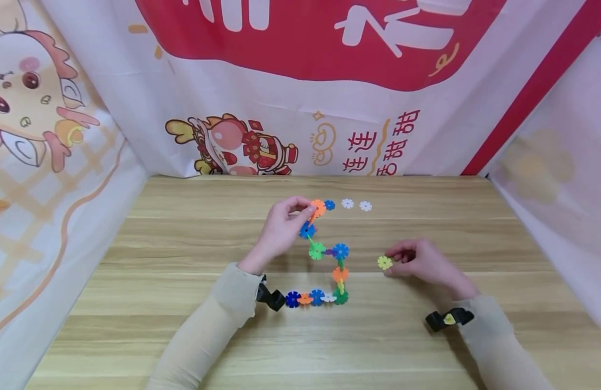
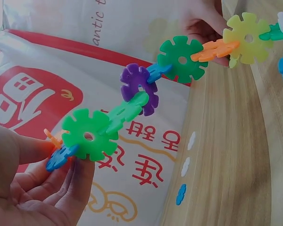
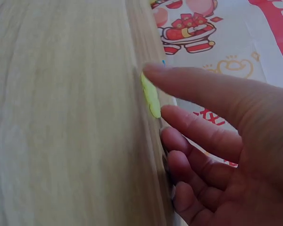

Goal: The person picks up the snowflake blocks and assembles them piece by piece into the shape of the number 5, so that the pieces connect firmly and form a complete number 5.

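Note:
My left hand [image 1: 282, 225] pinches the top end of a chain of notched plastic snowflake discs, beside an orange disc [image 1: 318, 208]. In the left wrist view, its fingers hold a blue disc [image 2: 61, 157] that is joined to a light green disc [image 2: 89, 135]. From that hand the chain runs through a purple disc [image 2: 139, 89] and others to a lower row with a dark blue disc [image 1: 293, 299]. To the right, my right hand [image 1: 424, 261] pinches a loose yellow disc [image 1: 385, 262] between thumb and fingertips, apart from the chain. The right wrist view shows that yellow disc edge-on.
Beyond the chain lie two white discs [image 1: 356, 205] and a blue disc [image 1: 330, 205] on the wooden table [image 1: 183, 227]. Printed cloth [image 1: 290, 108] hangs along the back and both sides. Each wrist wears a black strap [image 1: 271, 297].

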{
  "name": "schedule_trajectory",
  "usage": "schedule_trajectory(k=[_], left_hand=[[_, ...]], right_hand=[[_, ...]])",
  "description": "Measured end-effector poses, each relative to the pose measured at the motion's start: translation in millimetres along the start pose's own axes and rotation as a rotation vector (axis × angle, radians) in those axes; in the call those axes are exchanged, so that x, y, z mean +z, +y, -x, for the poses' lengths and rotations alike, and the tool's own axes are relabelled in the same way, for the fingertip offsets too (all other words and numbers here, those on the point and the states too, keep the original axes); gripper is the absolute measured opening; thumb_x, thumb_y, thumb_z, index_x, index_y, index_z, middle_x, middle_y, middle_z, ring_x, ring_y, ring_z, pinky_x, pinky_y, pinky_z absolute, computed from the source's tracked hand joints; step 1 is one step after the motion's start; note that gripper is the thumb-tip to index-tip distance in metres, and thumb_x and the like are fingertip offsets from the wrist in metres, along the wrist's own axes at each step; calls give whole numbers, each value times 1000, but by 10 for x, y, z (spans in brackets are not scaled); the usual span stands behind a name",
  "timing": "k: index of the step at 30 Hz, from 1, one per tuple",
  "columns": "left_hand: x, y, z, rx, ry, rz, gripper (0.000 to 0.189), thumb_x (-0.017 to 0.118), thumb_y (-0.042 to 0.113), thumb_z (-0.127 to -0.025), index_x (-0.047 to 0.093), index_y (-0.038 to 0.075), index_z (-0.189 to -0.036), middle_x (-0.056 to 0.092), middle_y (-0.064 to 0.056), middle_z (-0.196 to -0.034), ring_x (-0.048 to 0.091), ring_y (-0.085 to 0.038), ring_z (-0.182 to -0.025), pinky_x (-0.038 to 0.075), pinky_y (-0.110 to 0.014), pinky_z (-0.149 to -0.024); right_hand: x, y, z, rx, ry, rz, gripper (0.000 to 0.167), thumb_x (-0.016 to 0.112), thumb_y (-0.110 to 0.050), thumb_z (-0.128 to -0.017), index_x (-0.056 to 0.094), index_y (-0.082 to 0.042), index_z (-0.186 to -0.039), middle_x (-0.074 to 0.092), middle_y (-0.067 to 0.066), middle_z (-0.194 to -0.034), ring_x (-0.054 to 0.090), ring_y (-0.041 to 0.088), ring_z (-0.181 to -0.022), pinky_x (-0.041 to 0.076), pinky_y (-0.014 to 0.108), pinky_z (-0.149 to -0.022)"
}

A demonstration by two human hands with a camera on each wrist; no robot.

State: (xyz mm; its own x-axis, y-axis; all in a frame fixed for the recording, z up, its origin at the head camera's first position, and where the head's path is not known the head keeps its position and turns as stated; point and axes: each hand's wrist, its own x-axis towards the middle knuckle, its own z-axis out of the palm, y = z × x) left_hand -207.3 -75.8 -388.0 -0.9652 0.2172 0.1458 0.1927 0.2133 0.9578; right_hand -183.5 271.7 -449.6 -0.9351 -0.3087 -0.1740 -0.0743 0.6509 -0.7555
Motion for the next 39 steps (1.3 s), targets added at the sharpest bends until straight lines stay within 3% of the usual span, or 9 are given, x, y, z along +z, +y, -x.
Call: schedule_trajectory(k=[4, 11, 14, 21, 26, 30, 39], left_hand=[[-10, 3, 2, -10, -7, 8, 17, 60, 18, -105, 68, 5, -114, 66, -6, -110, 66, -19, -98, 57, -31, -86], [-18, 11, 13, -56, -18, 62, 17, 58, 16, -106, 66, 4, -116, 65, -10, -110, 73, -24, -82, 60, -33, -79], [-20, 12, 16, -55, -14, 49, 17, 58, 15, -106, 66, 4, -116, 66, -9, -110, 73, -23, -82, 60, -32, -79], [-31, -5, 11, -25, -31, 35, 18, 58, 14, -106, 66, 2, -116, 66, -10, -108, 73, -25, -81, 60, -31, -78], [-34, 0, 11, -35, -35, 37, 17, 59, 14, -105, 66, 2, -116, 67, -10, -108, 73, -23, -80, 60, -32, -78], [-27, 11, 12, -42, -26, 20, 16, 60, 14, -105, 67, 2, -114, 67, -9, -108, 73, -21, -82, 60, -31, -79], [-18, 33, 19, -71, -41, 46, 18, 60, 14, -105, 66, 2, -116, 67, -10, -109, 74, -29, -86, 60, -32, -78]], right_hand=[[21, -5, -17, 2, 8, 26, 35, 90, -26, -79, 75, -11, -106, 65, 5, -93, 55, 25, -85, 48, 29, -70], [63, -71, -53, 21, 22, 11, 24, 85, -26, -87, 68, -13, -97, 64, 6, -91, 56, 26, -84, 49, 33, -71], [88, -147, -102, 9, 43, 2, 22, 83, -28, -89, 67, -15, -96, 66, 4, -92, 57, 26, -83, 50, 36, -71], [122, -495, -252, -143, 143, -69, 17, 82, -24, -90, 73, -14, -100, 69, 5, -93, 59, 27, -83, 53, 32, -69], [193, -793, -307, -195, 227, -119, 21, 81, -32, -90, 78, -17, -104, 73, -2, -99, 64, 22, -88, 56, 32, -74], [258, -967, -358, -270, 278, -171, 19, 81, -27, -91, 79, -13, -103, 75, -1, -99, 67, 21, -90, 58, 32, -77], [323, -1140, -505, -301, 349, -259, 20, 78, -23, -93, 79, -8, -106, 75, 4, -103, 69, 20, -90, 58, 28, -79]])
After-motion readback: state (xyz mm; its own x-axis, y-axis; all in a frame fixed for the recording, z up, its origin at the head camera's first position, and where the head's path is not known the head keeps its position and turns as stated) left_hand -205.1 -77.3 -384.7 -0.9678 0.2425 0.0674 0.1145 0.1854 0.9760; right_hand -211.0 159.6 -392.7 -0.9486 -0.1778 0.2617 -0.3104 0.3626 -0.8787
